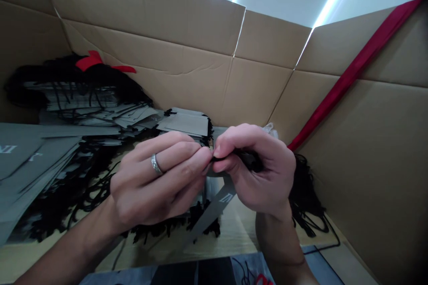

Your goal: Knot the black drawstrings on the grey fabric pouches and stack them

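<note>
My left hand (163, 178), with a ring on one finger, is closed, its fingertips pinched together against those of my right hand. My right hand (261, 164) is closed round a black cord (247, 159), and its thumb and index finger pinch a dark end of it. The fingers hide most of what lies between the two pinches. A grey card strip (214, 207) with white lettering hangs tilted below my hands. Behind them stands a stack of grey cards (183, 122) edged with black cord knots.
Large grey printed sheets (20, 160) and a heap of corded cards (87, 97) with a red strip (89, 60) lie left. Black cords (304, 196) pile up right. Cardboard walls (187, 53) enclose the table, and a dark red band (354, 73) crosses one. Red handles (264, 280) show below.
</note>
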Demonstrator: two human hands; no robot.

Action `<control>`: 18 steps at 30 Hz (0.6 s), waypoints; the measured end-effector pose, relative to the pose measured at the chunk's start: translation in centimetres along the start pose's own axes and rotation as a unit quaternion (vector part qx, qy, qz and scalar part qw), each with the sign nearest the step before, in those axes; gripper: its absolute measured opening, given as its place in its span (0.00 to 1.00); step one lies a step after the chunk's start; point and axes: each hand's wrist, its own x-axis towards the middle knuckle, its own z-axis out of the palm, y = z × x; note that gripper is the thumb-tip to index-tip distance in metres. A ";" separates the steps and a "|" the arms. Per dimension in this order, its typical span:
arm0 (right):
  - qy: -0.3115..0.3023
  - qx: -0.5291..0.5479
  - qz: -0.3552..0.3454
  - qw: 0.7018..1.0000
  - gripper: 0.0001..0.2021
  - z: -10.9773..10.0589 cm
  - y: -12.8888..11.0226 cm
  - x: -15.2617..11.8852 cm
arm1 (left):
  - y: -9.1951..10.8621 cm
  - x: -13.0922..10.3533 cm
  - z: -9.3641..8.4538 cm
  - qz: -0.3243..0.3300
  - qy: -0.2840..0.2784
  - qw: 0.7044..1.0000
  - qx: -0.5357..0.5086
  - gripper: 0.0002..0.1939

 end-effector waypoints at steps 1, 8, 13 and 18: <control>-0.005 -0.002 -0.001 1.000 0.06 -0.1 -0.1 0.1 | 0.0 0.0 0.1 -0.004 0.003 1.000 0.005 0.04; 0.010 -0.057 0.028 0.998 0.10 -0.4 -1.1 0.2 | -0.5 -0.4 0.8 0.031 0.016 0.998 0.044 0.06; 0.007 -0.046 0.021 0.999 0.10 -0.4 -1.1 -0.1 | -0.8 -0.6 0.7 0.034 0.020 0.998 0.045 0.08; -0.015 -0.006 0.025 1.000 0.10 -0.7 -0.6 -0.1 | -0.3 0.2 0.3 0.006 0.022 1.000 0.006 0.05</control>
